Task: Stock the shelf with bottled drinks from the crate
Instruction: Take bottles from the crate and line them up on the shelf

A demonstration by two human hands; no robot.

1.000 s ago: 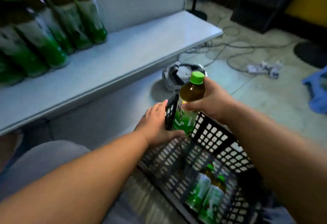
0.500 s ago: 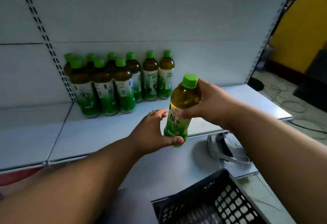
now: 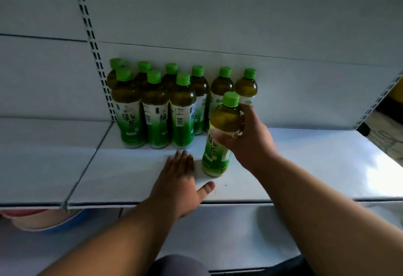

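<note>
Bottle (image 3: pixel 218 142) now shelf-level, in right hand (image 3: pixel 250 142).

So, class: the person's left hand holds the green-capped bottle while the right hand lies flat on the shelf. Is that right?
Not quite: the hands are swapped. In the head view the right hand holds the green-capped bottle, and the left hand lies flat on the shelf.

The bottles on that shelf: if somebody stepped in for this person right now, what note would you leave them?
Right hand: gripping the tea bottle by its upper half, base at the shelf, slightly tilted.
Left hand: open, flat on the shelf beside it, holding nothing.
Done: nine bottles stand at the back, three in the front row.
Left: seat this one next to the front row. The crate is out of view.
</note>
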